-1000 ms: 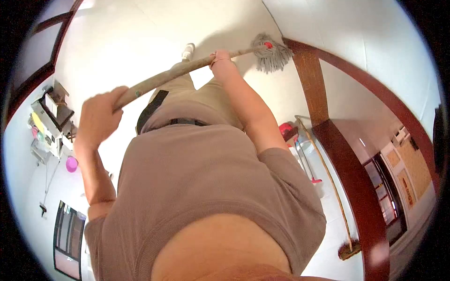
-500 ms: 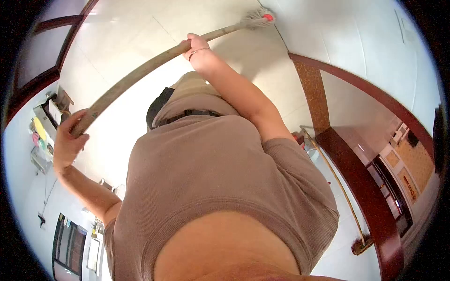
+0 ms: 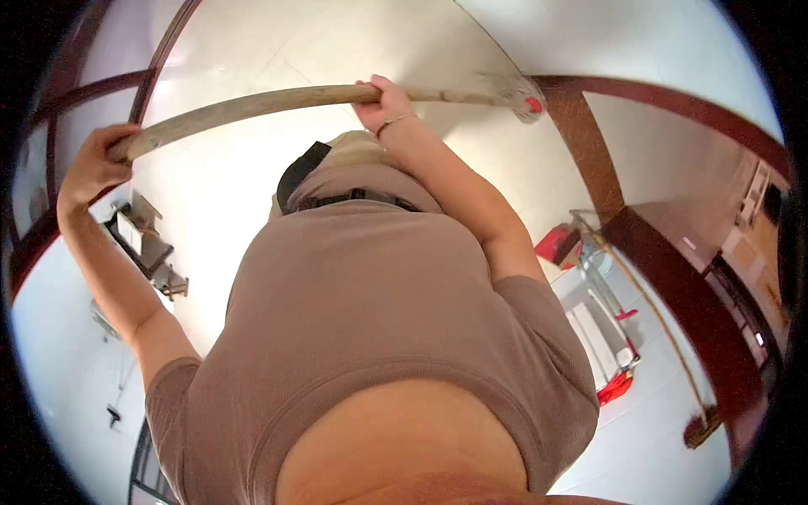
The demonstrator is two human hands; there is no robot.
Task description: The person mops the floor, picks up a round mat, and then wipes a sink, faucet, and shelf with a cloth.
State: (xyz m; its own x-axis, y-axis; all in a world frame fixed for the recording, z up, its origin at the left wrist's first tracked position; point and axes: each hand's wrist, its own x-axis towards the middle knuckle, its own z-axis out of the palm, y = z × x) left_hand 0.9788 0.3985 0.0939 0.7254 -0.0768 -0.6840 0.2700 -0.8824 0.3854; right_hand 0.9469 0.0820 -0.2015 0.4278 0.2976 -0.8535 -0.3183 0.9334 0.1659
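I see the long, round wooden mop pole (image 3: 261,104) running from the upper left of the frame towards the upper right, its surface pale brown and mottled, its outline bowed in this wide view. It ends in a grey string mop head (image 3: 515,99) with a red centre, at the upper right, close to where the cream floor (image 3: 227,50) meets the pale wall (image 3: 606,34); the strands are blurred, so I cannot tell how they lie.

At the upper left, the left hand (image 3: 97,164) has its fingers curled round the thick end of the pole. The right hand (image 3: 383,103), at upper centre, is closed round the pole farther along, a thin band (image 3: 392,124) on its wrist.

Right of centre, I make out a clear, bucket-like container (image 3: 596,268); I cannot tell what is in it. Just beside it is a smooth red object (image 3: 555,244), partly hidden by a brownish piece. Below them I see a white frame-like object (image 3: 592,337) and a crumpled-looking red item (image 3: 615,388) near its lower end.

A thin tan stick (image 3: 652,303) slants down to a brown bristle head (image 3: 702,427) at the lower right. At left, below the left hand, dark and grey items (image 3: 151,252) cluster around a flat white piece.
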